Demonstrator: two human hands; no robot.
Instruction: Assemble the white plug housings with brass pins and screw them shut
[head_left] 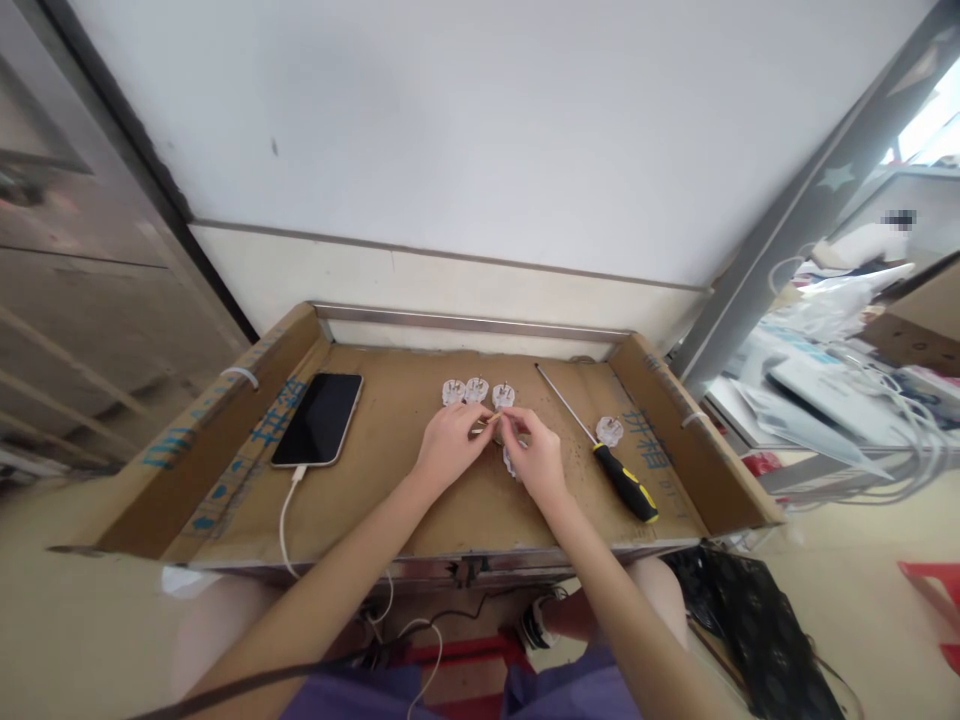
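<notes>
My left hand [454,440] and my right hand [534,450] meet over the middle of a cardboard-lined work surface [397,480]. Both are closed, fingertips pinched together around something too small to make out. Partly under my right hand lies a clear plastic piece [508,461]. Just beyond my fingers, three clear plug parts with metal pins form a row: a left one [453,391], a middle one [476,388] and a right one [503,396]. Another clear plug part [610,431] sits on the right, beside a long screwdriver [625,484] with a black and yellow handle.
A phone [318,420] with a white cable [286,520] lies at the left. Raised cardboard sides [675,430] border the surface, with a white panel [450,130] behind it. Papers and cables crowd a shelf [810,400] at the right. A black patterned item [772,630] is on the floor.
</notes>
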